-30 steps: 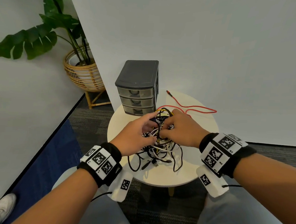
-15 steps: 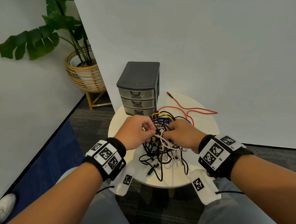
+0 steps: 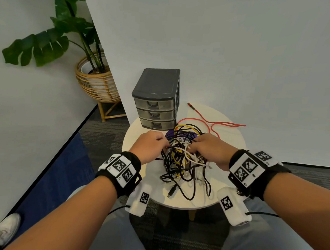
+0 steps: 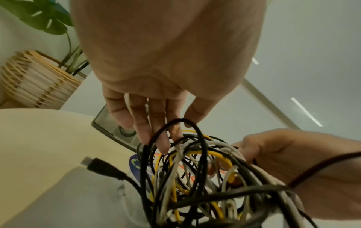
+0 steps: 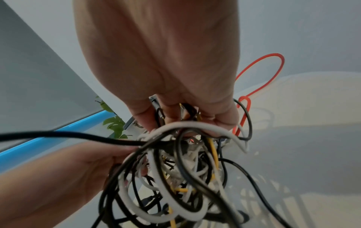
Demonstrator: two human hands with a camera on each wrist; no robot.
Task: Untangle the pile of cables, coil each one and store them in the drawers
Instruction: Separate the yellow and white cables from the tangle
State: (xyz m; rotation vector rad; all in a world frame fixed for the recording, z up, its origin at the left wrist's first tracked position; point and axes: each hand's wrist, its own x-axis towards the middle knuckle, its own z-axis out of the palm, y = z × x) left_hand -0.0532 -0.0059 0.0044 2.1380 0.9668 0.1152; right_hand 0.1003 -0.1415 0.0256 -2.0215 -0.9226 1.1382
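Observation:
A tangled pile of black, white and yellow cables (image 3: 183, 164) lies on the round cream table (image 3: 140, 135). My left hand (image 3: 164, 145) grips the pile's left side, its fingers (image 4: 156, 135) hooked into black loops. My right hand (image 3: 192, 147) grips the right side, with its fingers (image 5: 185, 114) curled round several strands. White strands stretch between the two hands. A red cable (image 3: 214, 123) trails from the pile toward the back right. The grey three-drawer unit (image 3: 155, 103) stands just behind the pile with all its drawers closed.
A black USB plug (image 3: 171, 192) and cable loops hang near the table's front edge. A potted plant in a rattan basket (image 3: 95, 83) stands on the floor at the back left. A white wall is close behind the table. My knees are under the front edge.
Both hands have drawn slightly apart and toward me, loosening and spreading the tangle. More loops now lie toward the table's front edge.

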